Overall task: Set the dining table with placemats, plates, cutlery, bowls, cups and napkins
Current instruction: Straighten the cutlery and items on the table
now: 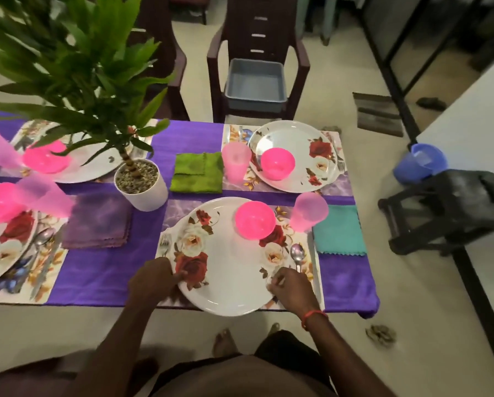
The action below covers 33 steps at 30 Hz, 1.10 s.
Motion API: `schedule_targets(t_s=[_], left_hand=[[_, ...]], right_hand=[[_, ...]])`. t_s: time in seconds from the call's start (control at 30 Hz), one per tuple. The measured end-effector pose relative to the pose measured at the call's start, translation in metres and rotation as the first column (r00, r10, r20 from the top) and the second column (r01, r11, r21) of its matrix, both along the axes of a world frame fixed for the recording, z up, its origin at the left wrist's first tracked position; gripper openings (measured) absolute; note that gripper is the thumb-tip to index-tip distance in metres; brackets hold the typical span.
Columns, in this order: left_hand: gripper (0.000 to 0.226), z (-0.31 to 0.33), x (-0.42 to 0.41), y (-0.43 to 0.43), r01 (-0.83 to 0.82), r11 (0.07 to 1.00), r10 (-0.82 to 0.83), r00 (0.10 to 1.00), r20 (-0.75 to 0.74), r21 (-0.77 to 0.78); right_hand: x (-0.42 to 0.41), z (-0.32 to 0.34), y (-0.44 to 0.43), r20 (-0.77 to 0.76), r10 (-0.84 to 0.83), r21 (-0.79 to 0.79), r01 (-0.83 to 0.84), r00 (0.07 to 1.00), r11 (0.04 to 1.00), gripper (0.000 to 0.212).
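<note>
**Both hands at the nearest place setting**

We see the left hand (154, 277) gripping the left rim of a large round white plate printed with red and cream roses (228, 270), its fingers curled onto the lip. The right hand (290, 287) sits at the opposite rim with its fingers bunched. We cannot tell whether they pinch the rim or the handle of the steel spoon (297, 253) lying just outside them. The plate rests between the two hands on a floral and marble-patterned placemat (172, 214), and its near rim reaches back toward the wrists as far as the table's edge.

We judge the plate stiff and fairly light, with a glossy face that is likely to be slick under fingertips. A bright pink plastic bowl (254, 220) sits loose on it, beyond the right hand's fingers. We expect the bowl would skate if the plate tipped. The raised lip at two opposite sides looks like the surest hold, with the plate kept level or slid across the mat rather than lifted.

Beyond the left hand's knuckles, a steel fork (164, 243) lies just beside the rim. Past the spoon's bowl stands a translucent pink plastic cup (309, 210). Outside that, a folded teal cloth napkin (339, 229) lies on the purple tablecloth (102, 276).
</note>
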<state>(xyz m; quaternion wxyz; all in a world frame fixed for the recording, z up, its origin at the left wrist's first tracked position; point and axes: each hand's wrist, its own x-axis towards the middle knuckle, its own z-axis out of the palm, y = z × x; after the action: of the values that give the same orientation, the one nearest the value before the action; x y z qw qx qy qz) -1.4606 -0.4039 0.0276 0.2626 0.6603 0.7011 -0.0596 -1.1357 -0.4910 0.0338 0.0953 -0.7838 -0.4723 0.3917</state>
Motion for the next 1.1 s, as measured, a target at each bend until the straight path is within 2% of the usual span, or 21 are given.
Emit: schedule_targets(t_s=[0.2, 0.27, 0.33, 0.43, 0.53, 0.8, 1.1], left_hand=[[0.043, 0.002, -0.001, 0.002, 0.016, 1.000, -0.016, 0.999, 0.038, -0.016], [0.049, 0.003, -0.004, 0.001, -0.027, 1.000, 0.027, 0.998, 0.051, 0.004], [0.053, 0.005, -0.009, 0.000, -0.108, 0.991, 0.101, 0.991, 0.091, 0.074], [0.040, 0.008, -0.020, 0.000, -0.219, 0.958, 0.196, 0.971, 0.134, 0.188], [0.027, 0.005, -0.030, 0.004, -0.256, 0.943, 0.220, 0.959, 0.179, 0.212], [0.021, -0.005, -0.019, 0.003, -0.208, 0.946, 0.171, 0.972, 0.163, 0.250], [0.014, -0.007, -0.021, 0.005, -0.158, 0.956, 0.108, 0.973, 0.202, 0.249]], right_hand=[[0.007, -0.004, -0.004, -0.025, 0.010, 0.015, -0.009, 1.000, 1.000, 0.014], [0.014, -0.001, -0.004, 0.022, -0.005, 0.072, 0.003, 1.000, 0.997, 0.013], [0.024, 0.001, -0.004, 0.089, -0.088, 0.172, 0.071, 0.992, 0.983, 0.014], [0.037, 0.002, -0.002, 0.189, -0.171, 0.268, 0.116, 0.967, 0.956, 0.016], [0.044, -0.006, 0.003, 0.238, -0.165, 0.282, 0.095, 0.957, 0.955, 0.016], [0.042, -0.025, 0.014, 0.153, -0.184, 0.291, 0.134, 0.971, 0.947, 0.007], [0.040, -0.027, 0.016, 0.091, -0.185, 0.302, 0.150, 0.978, 0.941, 0.011]])
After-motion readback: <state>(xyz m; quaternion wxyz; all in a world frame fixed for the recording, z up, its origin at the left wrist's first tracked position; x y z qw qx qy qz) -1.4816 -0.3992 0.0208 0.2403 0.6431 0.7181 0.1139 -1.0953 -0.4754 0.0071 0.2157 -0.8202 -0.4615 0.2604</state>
